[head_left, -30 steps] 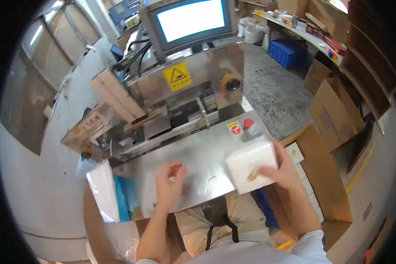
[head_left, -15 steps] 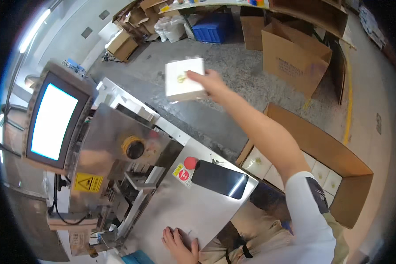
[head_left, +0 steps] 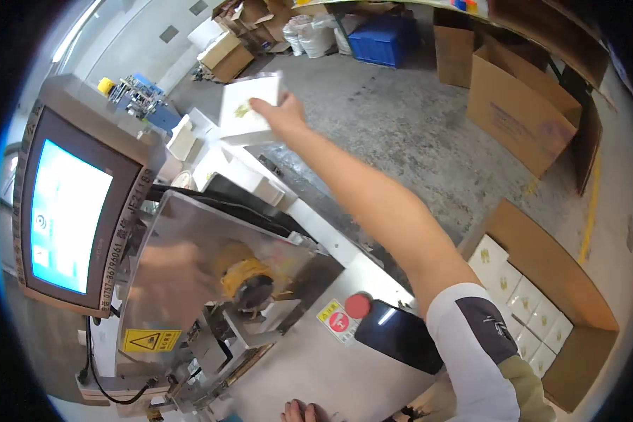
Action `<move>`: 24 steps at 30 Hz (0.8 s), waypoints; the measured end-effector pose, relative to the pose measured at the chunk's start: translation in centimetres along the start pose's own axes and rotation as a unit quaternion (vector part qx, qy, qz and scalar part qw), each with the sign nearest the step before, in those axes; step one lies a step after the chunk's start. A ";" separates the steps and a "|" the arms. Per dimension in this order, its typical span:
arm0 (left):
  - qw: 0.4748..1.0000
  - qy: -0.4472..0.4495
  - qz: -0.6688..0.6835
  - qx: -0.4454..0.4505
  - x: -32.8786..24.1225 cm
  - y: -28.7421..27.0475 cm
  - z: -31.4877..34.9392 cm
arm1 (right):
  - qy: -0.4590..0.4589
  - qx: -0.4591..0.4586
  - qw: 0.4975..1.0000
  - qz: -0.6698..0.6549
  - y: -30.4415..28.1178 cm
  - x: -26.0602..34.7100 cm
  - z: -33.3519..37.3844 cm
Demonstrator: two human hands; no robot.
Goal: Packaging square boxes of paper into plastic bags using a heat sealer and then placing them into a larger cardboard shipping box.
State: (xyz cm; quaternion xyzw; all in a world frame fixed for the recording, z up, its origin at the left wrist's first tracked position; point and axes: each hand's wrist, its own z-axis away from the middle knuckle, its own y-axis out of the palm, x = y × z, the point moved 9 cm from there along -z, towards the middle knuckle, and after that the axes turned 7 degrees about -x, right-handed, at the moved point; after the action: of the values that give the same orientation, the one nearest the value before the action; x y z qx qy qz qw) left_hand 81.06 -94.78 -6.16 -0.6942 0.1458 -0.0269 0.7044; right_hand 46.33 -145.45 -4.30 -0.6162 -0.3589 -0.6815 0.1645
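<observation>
White pack: one, square-faced, marked with a gold-green motif, apparently film-wrapped (head_left: 250,109); held well beyond the far edge of the tabletop (head_left: 281,373), past the machine housing (head_left: 179,260).
Right hand: closed on the pack (head_left: 281,118); the near right corner is gripped, the thumb laid on the upper face by the motif, the other fingers mostly hidden.
Pack from hand: to the left and slightly outward; no clear long axis is offered by the near-square face, which is tilted toward the viewer.
Nearer hand: the right, in full contact – the left is well apart, back at the tabletop.
Left hand: only fingers shown, rested at the tabletop (head_left: 299,411); the rest is cut off by the picture, so whether it is open or curled cannot be told.
White ledge: run along the machine's side (head_left: 316,226); the pack is seen over its far end, contact not determinable.
Tabletop, right edge: dark phone (head_left: 397,337), laid flat just beside a red button (head_left: 357,305).
Machine: lit screen (head_left: 74,214) mounted at the left; yellow warning label (head_left: 150,340) fixed at the housing's lower edge.
Carton, right of tabletop: brown, open (head_left: 591,352); similar white packs (head_left: 524,302) are set in rows inside – well apart from the held one.
</observation>
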 end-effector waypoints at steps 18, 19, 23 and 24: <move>0.996 0.002 0.087 -0.019 4.6 1.8 2.4 | 0.010 0.157 0.985 -0.071 -2.8 11.4 9.5; 0.995 0.007 0.097 -0.032 4.8 1.9 2.6 | 0.003 0.152 0.986 -0.067 -3.5 11.4 9.3; 0.992 0.019 0.121 -0.022 5.0 1.9 2.7 | 0.060 0.237 0.961 -0.126 -2.9 8.7 7.5; 0.995 0.038 0.092 -0.004 4.8 2.7 2.8 | 0.057 0.248 0.958 -0.130 -2.2 7.8 6.5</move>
State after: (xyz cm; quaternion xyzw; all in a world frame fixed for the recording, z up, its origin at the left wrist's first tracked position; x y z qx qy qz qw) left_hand 85.93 -93.12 -9.66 -0.6794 0.2363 0.0123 0.6946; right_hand 48.09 -137.68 2.45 -0.4642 -0.5837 -0.6205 0.2425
